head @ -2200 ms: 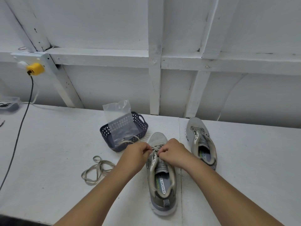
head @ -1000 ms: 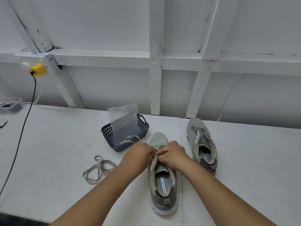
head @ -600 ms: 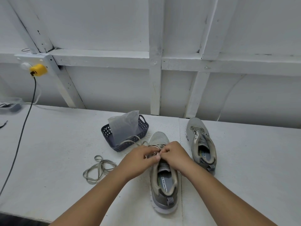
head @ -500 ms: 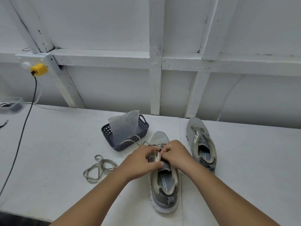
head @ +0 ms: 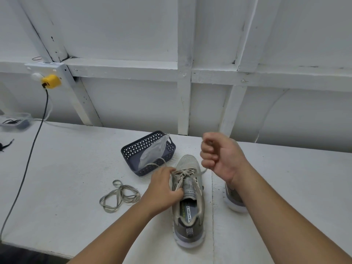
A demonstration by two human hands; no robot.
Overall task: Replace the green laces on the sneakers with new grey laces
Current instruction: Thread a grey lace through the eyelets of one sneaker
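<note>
A grey sneaker (head: 188,212) lies on the white table, toe pointing away from me. My left hand (head: 163,187) grips its left eyelet flap and holds the shoe down. My right hand (head: 221,155) is raised above the toe, fingers curled round a grey lace (head: 202,171) that runs down to the shoe's lower eyelets. A second sneaker (head: 233,199) stands to the right, mostly hidden behind my right forearm. A loose pale greenish lace (head: 119,195) lies coiled on the table to the left of the shoe.
A dark blue perforated basket (head: 133,149) with a clear plastic bag (head: 154,151) stands just behind the shoe. A black cable (head: 28,157) hangs from a yellow plug (head: 50,81) at the left. A clear box (head: 15,121) sits far left. White wall behind.
My right hand has risen from the shoe's eyelets, pulling the lace up and to the right. The left hand stayed on the shoe's left flap. The bag in the basket sagged lower.
</note>
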